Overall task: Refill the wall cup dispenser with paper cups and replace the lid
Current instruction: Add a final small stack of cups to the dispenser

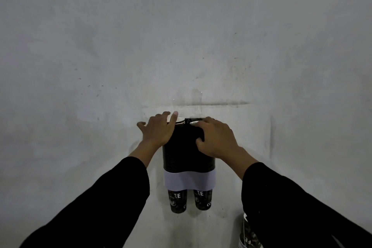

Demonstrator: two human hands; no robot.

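A dark twin-tube cup dispenser [182, 159] with a white band [189, 180] hangs on the wall. Two printed paper cups [178, 200] [202, 199] stick out below it. White cup rims [180, 121] show at the top of the left tube. My left hand [159, 130] lies flat over those rims with its fingers spread and holds nothing. My right hand [217, 140] is curled around a dark piece at the top of the right tube, apparently the lid [196, 120]. Its thumb presses on the front, and most of that piece is hidden.
The grey, stained wall [181, 36] fills the view. A faint horizontal mark runs just above the dispenser. More printed paper cups [248, 234] show at the lower right, partly behind my right sleeve.
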